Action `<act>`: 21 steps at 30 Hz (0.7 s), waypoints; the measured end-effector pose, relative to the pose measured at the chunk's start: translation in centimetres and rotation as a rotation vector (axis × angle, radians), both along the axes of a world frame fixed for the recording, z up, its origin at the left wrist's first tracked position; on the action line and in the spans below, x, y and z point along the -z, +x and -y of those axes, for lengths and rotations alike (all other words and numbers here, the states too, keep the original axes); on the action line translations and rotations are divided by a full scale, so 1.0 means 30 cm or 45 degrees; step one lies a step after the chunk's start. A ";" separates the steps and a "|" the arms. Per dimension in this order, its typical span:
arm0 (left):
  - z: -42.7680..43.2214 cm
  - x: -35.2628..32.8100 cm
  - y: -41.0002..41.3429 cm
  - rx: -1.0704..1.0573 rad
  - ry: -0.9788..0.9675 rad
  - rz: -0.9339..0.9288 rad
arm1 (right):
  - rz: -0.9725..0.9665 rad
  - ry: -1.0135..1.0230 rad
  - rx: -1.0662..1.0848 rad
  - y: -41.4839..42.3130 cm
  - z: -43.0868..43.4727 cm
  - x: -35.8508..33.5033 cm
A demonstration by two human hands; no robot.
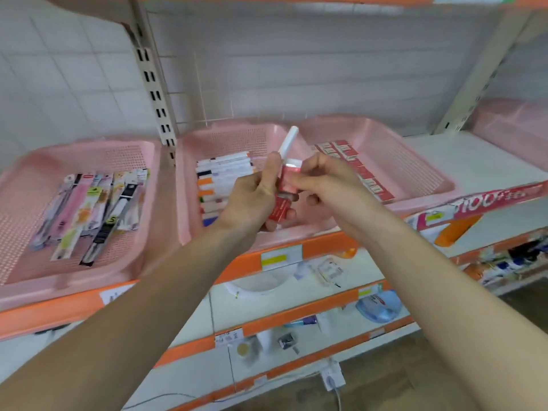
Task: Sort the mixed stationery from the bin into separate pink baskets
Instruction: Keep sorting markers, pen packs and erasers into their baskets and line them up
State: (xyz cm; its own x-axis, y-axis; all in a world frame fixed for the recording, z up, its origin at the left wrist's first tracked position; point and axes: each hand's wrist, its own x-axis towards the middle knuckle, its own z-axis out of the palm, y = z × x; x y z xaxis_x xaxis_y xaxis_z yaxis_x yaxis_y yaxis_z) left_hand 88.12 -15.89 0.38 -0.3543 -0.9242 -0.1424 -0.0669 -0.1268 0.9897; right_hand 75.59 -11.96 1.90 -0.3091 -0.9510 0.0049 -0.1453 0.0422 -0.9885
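Note:
Three pink baskets stand on the shelf. The left basket [26, 185] holds several long packaged pens [89, 212]. The middle basket [225, 137] holds a stack of white flat packs [222, 176]. The right basket [415, 161] holds a row of small red boxes [350, 155]. Above the middle basket, my left hand [252, 197] grips a bunch of items: a white pen-like stick [289, 140] pointing up and red boxes [277, 212]. My right hand [323, 179] pinches a small red box [289, 179] at the top of that bunch.
A fourth pink basket [516, 126] shows at the far right. Upright shelf posts [154, 93] stand behind the baskets. Orange-edged lower shelves [296, 315] carry small goods. A red price banner [489, 200] hangs at the right shelf edge.

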 end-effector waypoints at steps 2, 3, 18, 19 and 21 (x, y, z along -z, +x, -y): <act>-0.027 -0.001 -0.074 -0.009 0.035 -0.008 | 0.071 -0.026 0.070 -0.084 -0.021 0.004; -0.034 -0.004 -0.105 -0.007 0.042 -0.006 | 0.122 -0.042 0.090 -0.121 -0.031 -0.002; 0.101 -0.030 -0.316 -0.030 0.270 -0.080 | -0.962 0.379 0.057 -0.584 0.143 0.092; 0.113 -0.031 -0.320 -0.034 0.277 -0.084 | -1.074 0.433 -0.005 -0.589 0.157 0.102; 0.138 -0.029 -0.329 -0.036 0.282 -0.089 | -1.227 0.537 -0.151 -0.594 0.185 0.138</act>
State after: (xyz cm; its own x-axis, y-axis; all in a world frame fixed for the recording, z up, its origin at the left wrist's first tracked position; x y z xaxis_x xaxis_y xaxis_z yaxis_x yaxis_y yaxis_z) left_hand 78.26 -20.03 1.26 -0.3448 -0.8828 -0.3190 0.0075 -0.3424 0.9395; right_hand 57.77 -17.51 -2.23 -0.2554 -0.9568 -0.1393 -0.8862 0.2892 -0.3619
